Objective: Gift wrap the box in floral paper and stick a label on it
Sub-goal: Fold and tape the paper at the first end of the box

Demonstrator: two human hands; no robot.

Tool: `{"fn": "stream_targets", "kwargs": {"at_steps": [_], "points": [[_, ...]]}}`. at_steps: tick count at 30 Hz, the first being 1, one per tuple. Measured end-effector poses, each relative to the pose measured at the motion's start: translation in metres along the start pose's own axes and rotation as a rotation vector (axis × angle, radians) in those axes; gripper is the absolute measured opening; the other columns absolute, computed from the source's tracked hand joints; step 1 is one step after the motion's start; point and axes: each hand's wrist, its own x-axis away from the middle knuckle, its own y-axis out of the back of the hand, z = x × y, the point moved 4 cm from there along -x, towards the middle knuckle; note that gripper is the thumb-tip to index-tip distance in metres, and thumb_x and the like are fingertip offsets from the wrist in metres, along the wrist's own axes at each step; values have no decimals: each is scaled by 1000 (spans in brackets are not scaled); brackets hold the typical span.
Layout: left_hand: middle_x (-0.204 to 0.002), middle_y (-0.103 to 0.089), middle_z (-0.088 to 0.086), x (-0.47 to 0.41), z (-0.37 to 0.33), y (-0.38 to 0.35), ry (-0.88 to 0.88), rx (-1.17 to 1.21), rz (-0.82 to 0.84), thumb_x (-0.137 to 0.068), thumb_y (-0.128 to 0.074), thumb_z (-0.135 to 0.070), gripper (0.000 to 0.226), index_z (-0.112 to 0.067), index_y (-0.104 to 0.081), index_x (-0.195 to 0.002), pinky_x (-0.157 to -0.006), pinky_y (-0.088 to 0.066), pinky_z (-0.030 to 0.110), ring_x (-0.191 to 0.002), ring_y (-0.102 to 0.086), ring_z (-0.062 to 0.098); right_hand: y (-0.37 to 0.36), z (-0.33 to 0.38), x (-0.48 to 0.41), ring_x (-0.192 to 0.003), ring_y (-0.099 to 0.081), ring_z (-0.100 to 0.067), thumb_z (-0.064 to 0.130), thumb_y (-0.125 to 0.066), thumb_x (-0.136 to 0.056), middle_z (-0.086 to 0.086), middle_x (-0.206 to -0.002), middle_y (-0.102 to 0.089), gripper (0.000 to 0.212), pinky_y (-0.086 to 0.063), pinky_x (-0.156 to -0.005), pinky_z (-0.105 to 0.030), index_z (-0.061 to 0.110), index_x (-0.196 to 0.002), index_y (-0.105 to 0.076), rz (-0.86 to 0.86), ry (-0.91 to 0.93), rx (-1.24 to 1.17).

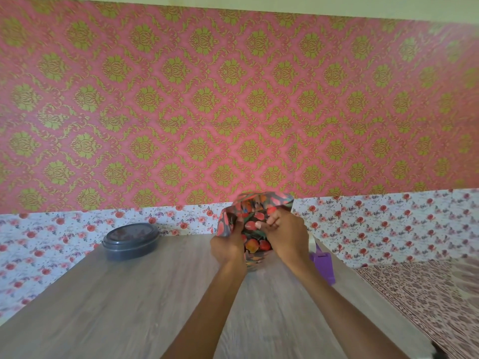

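In front of you the wall (233,99) fills most of the frame, papered pink with a green-gold damask pattern. Along the top edge runs a pale green strip (259,3). Below the pink, a white band (388,221) with small red roses crosses from left to right. A grey wood-grain table (129,307) takes the lower half. At lower right a brown-patterned cloth (427,301) lies beside it. The light is soft and even.

Glossy floral paper (252,216); matt wood-grain table (129,307); smooth dark plastic container (131,240).
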Motion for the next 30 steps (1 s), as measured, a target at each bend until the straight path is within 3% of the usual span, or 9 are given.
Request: {"fn": "stream_targets", "kwargs": {"at_steps": [2,4,6,8,14,19,22,26,30], "points": [[-82,-70,12,-4,-2,0,4,-31,-2,-73,-84,-41,53,4,-65,-97,-65,-60,39,-71,-69,28,6,-7,10,-61,-58,-14,53,-77,-75,11,-64,-56,39,-37,-49,-26,21,-75,-54,-172,-65,-4],[-88,-71,14,-6,-3,1,-2,-70,-5,-73,-83,-44,57,3,-65,-99,-67,-60,40,-74,-69,29,7,-15,13,-72,-59,-21,60,-77,-69,2,-81,-58,58,-34,-52,-27,14,-93,-52,-243,-200,-116],[-90,-71,14,-4,-4,2,-12,-100,-8,-73,-83,-45,59,3,-65,-100,-68,-60,40,-75,-69,29,-3,-23,9,-88,-62,-26,71,-79,-57,-4,-105,-59,89,-43,-61,-31,12,-114,-43,-178,-398,-253],[-89,-71,14,-3,-2,1,-15,-111,4,-71,-84,-45,59,3,-65,-100,-67,-61,40,-74,-69,29,-12,-23,3,-90,-65,-27,76,-79,-46,-5,-110,-60,103,-52,-68,-37,18,-119,-36,-110,-541,-380],[-79,-69,10,4,3,-1,-55,-130,23,-72,-84,-42,43,-7,-61,-83,-60,-56,32,-66,-67,22,-25,-20,-2,-84,-62,-26,68,-83,-49,1,-92,-62,84,-53,-72,-39,15,-105,-48,-162,-658,-424],[-78,-66,10,5,3,1,-68,-153,17,-74,-83,-44,46,-6,-58,-83,-57,-52,33,-68,-64,24,-24,-15,-5,-68,-67,-24,55,-82,-64,0,-71,-70,40,-56,-60,-36,19,-77,-71,-225,-629,-431],[-76,-66,10,4,1,1,-71,-150,22,-74,-83,-43,43,-6,-60,-80,-64,-58,40,-69,-65,26,-18,-10,-7,-65,-62,-25,53,-82,-70,-1,-68,-67,39,-47,-57,-31,17,-70,-68,-261,-556,-337],[-70,-65,8,1,-5,6,-59,-83,15,-76,-83,-37,37,-9,-59,-73,-67,-60,46,-66,-67,27,-22,-10,-7,-65,-64,-23,49,-75,-79,1,-67,-67,33,-52,-62,-33,19,-70,-65,-191,-371,-368],[-77,-70,10,-9,-11,11,-54,-95,19,-71,-84,-45,40,-12,-61,-73,-69,-61,49,-73,-70,29,-21,-12,-5,-48,-46,-12,40,-67,-90,4,-53,-53,38,-33,-50,-28,13,-65,-57,-92,-217,-371]]}}
